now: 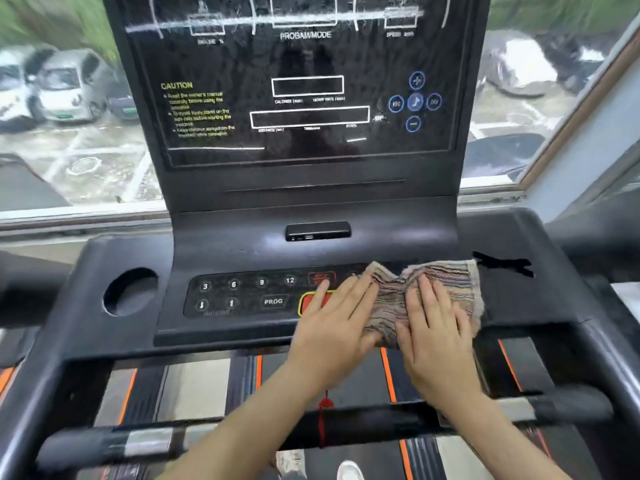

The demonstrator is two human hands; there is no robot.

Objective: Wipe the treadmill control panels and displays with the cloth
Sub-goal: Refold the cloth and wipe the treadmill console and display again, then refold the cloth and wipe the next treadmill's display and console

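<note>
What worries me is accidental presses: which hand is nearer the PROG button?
Left. Left hand lies just right of the PROG button; right hand farther right, on the cloth.

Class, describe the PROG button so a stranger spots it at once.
Below the treadmill's upright display lies a flat keypad. The PROG button sits in its lower row, between the 1 key and the red button under the left hand. Nearby keys are round digits or arrows; it is a lettered rectangle.

Beyond the wide glass window at the far side, pale parked cars stand on a paved lot. Near, a black and silver handlebar crosses above the orange-striped black running belt. A red cord hangs at the bar's middle, and a white shoe shows below.
</note>
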